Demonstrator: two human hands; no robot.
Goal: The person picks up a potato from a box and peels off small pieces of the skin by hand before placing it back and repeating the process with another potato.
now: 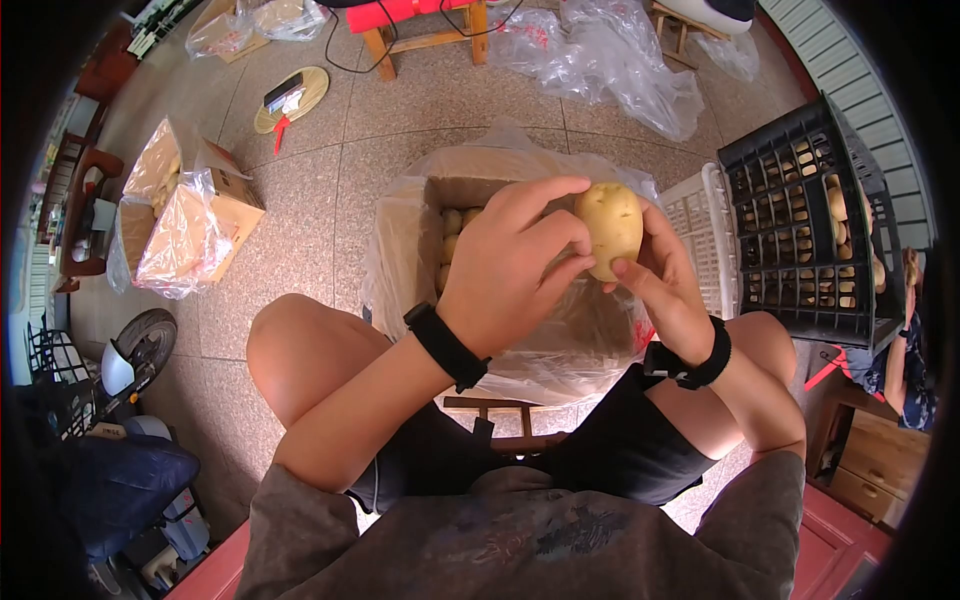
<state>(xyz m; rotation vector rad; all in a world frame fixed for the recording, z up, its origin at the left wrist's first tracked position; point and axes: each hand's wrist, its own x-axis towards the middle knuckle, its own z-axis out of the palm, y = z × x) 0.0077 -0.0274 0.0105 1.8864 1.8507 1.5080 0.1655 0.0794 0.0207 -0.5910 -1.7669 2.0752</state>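
A pale yellow potato is held up over the open cardboard box between my knees. My right hand grips it from the right, with the thumb across its lower front. On the left side of the potato, my left hand has bent fingers at its surface. The left index finger touches near the top, and the thumb and another finger come close together lower down. Clear plastic lines the box, and several potatoes lie inside at its left, partly hidden behind my left hand.
To the right stand a white plastic crate and a black crate holding many potatoes. Another plastic-lined box sits at left. Plastic sheeting lies on the floor ahead. At the right edge, another person's arm shows.
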